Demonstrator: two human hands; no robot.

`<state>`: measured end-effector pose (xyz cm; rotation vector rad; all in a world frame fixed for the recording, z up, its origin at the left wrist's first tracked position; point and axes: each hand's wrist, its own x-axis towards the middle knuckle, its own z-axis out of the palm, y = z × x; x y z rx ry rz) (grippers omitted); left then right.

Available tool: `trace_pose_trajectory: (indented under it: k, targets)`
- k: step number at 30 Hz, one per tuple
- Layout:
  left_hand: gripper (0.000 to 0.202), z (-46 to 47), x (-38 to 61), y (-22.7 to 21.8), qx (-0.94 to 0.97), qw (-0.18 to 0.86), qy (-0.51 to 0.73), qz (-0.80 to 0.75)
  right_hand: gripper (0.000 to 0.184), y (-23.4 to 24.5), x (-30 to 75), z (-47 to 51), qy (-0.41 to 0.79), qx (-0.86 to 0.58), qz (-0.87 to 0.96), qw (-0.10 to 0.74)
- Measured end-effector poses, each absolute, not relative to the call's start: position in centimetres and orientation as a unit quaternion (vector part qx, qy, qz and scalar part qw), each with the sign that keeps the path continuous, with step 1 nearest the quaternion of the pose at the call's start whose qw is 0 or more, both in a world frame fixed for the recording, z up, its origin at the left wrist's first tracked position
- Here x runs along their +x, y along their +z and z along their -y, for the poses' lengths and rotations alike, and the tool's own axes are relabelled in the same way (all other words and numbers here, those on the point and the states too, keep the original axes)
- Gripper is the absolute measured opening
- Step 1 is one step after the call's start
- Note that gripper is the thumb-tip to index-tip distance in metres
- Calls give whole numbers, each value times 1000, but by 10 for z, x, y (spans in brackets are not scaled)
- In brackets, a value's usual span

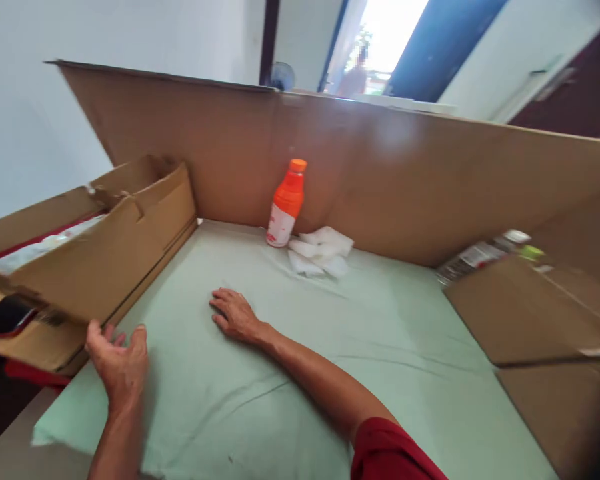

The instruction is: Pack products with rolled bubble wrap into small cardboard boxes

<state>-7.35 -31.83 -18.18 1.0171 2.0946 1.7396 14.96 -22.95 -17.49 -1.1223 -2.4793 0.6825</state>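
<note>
My left hand (pixel 117 357) is raised beside the near corner of a long cardboard box (pixel 115 260), its thumb and fingers apart and nothing between them. Whether its fingertips touch the cardboard I cannot tell. My right hand (pixel 234 313) lies palm down on the pale green cloth (pixel 220 380), fingers spread, holding nothing. Beyond it an orange bottle (pixel 289 200) with a white label stands near the back cardboard wall (pixel 380 167). Crumpled white tissue (pixel 323 250) rests at the bottle's right.
At the far right, a clear plastic bottle (pixel 480 257) leans behind cardboard flaps (pixel 540 313). A dark phone-like object (pixel 5 317) lies on cardboard at the left. White material (pixel 45 243) fills the long box. A person (pixel 355 77) is in the bright doorway beyond the wall.
</note>
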Motion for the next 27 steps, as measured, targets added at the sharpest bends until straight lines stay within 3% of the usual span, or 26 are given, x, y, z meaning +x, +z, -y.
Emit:
trace_pose_trajectory:
  k: [2,4,7,9,16,18,22,27]
  targets:
    - [89,326,-43,-191,376,163,550,-728,42,-174,181,257,225,-392,878,160]
    - [72,333,-10,-201,483,189,464,-718,42,-175,213,286,199,-380,890,153]
    - [45,343,34,-217,681,148,335,-634,42,-177,268,324,163,-380,899,147]
    - [39,351,60,-225,752,112,305,-574,40,-176,313,344,141,-427,880,152]
    - [36,404,146,-232,858,77,290,-418,39,-119,508,401,-22,-701,685,194]
    - [39,422,171,-228,878,84,285,-374,39,-89,551,425,-156,-761,608,164]
    - [46,445,208,-218,899,135,265,-321,46,-46,607,475,-319,-796,504,105]
    - [52,449,223,-208,891,196,242,-331,36,-45,655,513,-346,-819,446,102]
